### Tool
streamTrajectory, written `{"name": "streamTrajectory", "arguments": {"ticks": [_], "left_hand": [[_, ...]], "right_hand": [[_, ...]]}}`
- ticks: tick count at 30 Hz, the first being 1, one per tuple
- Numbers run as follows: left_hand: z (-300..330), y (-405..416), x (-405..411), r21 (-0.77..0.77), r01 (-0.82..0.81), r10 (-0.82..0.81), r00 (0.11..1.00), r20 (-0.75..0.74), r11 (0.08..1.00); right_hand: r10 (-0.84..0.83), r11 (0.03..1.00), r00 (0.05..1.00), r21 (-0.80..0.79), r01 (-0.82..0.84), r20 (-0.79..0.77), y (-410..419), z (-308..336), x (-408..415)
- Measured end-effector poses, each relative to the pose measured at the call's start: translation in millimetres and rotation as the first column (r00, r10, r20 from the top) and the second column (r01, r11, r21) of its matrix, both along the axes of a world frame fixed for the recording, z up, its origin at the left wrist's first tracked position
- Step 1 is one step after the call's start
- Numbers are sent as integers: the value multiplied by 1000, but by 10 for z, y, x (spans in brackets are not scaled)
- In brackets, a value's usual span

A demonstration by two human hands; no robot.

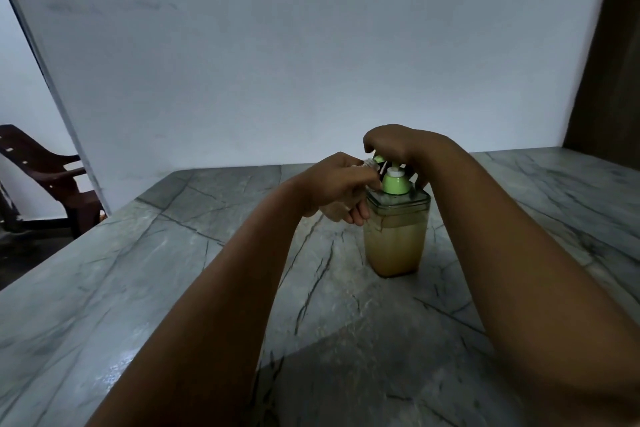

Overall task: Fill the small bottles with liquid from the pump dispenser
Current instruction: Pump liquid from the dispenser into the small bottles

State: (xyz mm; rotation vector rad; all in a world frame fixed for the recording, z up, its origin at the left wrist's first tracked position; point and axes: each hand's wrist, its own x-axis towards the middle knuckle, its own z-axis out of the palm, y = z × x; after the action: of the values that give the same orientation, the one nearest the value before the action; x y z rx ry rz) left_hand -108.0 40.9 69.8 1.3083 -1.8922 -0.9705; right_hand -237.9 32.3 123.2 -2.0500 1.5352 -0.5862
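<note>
The dispenser (395, 232) stands upright on the stone table (173, 288), long axis vertical, tan liquid filling its lower body, green pump spout pointing left. The right hand (398, 146) curls down over the pump head, fingers bent around it. The left hand (341, 187) grips a small bottle (371, 164), fingers wrapped round it; it lies tilted, mouth toward the spout, just beside the right fingers.
</note>
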Motion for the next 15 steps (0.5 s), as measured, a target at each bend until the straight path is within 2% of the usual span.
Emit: {"name": "streamTrajectory", "arguments": {"ticks": [2,8,15], "left_hand": [[2,4,-4,5,6,-6,1000,-3,1000],[2,-2,-13,14,-1,1,1000,0,1000],[12,4,-13,17,-10,10,1000,0,1000]], "right_hand": [[-42,999,998,8,41,38,-9,57,-41],[-5,999,995,46,9,-99,9,72,-89],[16,999,990,51,-9,-141,8,36,-74]]}}
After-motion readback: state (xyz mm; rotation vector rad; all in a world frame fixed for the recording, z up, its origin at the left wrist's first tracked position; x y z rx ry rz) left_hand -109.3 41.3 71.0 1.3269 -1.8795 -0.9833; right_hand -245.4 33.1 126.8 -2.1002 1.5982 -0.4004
